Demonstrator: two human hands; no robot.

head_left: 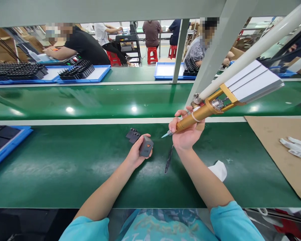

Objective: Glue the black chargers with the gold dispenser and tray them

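Note:
My left hand (pixel 136 152) is closed round a dark grey plastic housing (pixel 146 146) with a small orange mark on its face. Just behind it on the green bench (pixel 77 187) lie small black parts (pixel 133 134). In my right hand (pixel 188 134) is a gold glue dispensing gun (pixel 195 117), its thin pale-blue nozzle pointing left toward the housing, apart from it. White rectangular plates are fixed to the gun's rear end. Black tweezers (pixel 169 160) lie on the bench between my forearms.
A white cloth-like piece (pixel 218 170) lies beside my right forearm. Farther right, a white glove (pixel 297 147) rests on brown cardboard (pixel 271 144). A blue tray (pixel 11 152) of dark parts is at left. Across the belt (pixel 102 102), people sit near blue trays; a slanting white pole (pixel 253 47) is close at right.

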